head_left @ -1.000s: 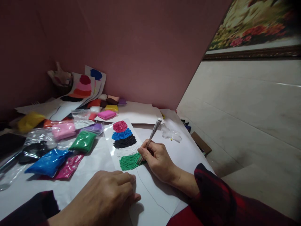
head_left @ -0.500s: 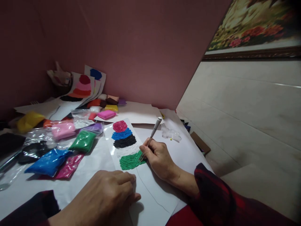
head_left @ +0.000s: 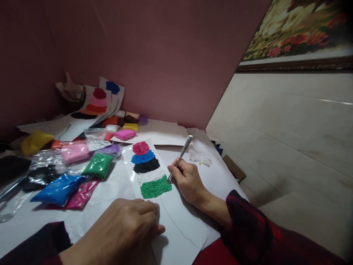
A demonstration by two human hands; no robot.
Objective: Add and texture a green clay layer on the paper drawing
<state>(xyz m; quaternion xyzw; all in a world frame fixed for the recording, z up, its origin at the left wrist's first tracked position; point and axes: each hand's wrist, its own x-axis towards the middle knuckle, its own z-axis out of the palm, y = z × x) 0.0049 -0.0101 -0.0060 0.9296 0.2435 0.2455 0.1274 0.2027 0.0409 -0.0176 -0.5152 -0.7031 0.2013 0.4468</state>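
Note:
A white sheet bears stacked textured bands: a pink-red top, then blue, black, white and a green band lowest. Pinched in my right hand is a fork with a ridged handle, its tines at the right edge of the green band. Below the bands, my left hand rests on the sheet's left edge, palm down, fingers together and slightly curled; nothing shows in it. A thin curved line runs down the sheet below the green.
Bags of coloured clay lie to the left, among them blue, green and pink. Decorated sheets lean at the back left. A crumpled clear bag lies right of the sheet. A framed picture hangs upper right.
My right hand has shifted slightly right and up with the fork, and its tines have moved to the green band's upper right edge. My left hand has hardly moved.

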